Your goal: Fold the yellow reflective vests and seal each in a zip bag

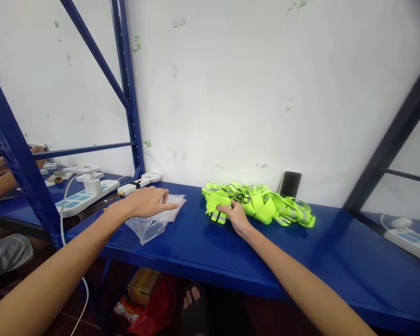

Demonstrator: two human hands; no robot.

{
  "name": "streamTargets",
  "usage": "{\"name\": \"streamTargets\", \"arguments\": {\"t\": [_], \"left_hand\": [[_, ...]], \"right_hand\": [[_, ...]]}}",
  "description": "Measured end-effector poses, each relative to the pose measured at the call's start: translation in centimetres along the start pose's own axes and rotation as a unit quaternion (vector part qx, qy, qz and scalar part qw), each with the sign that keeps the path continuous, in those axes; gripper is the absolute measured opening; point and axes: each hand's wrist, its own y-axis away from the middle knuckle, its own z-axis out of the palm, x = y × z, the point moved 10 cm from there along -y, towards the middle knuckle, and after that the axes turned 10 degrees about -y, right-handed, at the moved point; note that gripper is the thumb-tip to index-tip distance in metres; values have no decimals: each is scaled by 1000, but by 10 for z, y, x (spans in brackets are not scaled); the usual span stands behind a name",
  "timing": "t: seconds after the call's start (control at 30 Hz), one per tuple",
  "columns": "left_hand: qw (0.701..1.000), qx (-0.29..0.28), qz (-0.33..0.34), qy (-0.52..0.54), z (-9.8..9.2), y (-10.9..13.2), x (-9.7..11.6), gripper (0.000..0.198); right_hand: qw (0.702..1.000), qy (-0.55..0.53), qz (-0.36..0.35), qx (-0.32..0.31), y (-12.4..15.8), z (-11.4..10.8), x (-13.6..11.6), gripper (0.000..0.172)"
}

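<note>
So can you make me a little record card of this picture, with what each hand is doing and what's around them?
Left hand: the left hand rests spread over a clear plastic bag
Right hand: the right hand is on a pile of neon yellow reflective vests
Surface: blue steel shelf
Behind the vests: dark phone leaning on the white wall
Further left: white power strip
Nearby: another person's arm

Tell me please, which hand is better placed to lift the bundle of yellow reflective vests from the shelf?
Right, probably. The right hand is already on the bundle of neon yellow reflective vests, while the left hand is farther away, over the clear plastic bag.
</note>
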Motion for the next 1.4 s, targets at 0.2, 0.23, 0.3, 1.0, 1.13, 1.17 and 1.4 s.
{"name": "streamTargets", "arguments": {"t": [0.2,0.23,0.3,1.0,1.13,1.17,1.4], "left_hand": [[986,-162,5,-48,53,11,-35,38],[988,-145,14,-42,52,9,-34,34],[994,-103,26,-38,43,5,-30,33],[942,248,180,-137,-9,20,105,21],[939,200,252,-123,8,20,108,24],[938,193,261,-124,13,19,108,33],[943,203,234,-121,22,9,104,71]], "right_hand": [[982,16,47,-180,27,56,4,37],[976,17,53,-209,32,64,3,38],[969,14,53,-239,39,76,0,43],[999,21,-15,-43,25,41,-11,27],[997,-27,12,-66,27,45,-8,26],[997,-42,23,-67,27,45,-6,26],[985,-58,84,-141,33,61,5,29]]}}
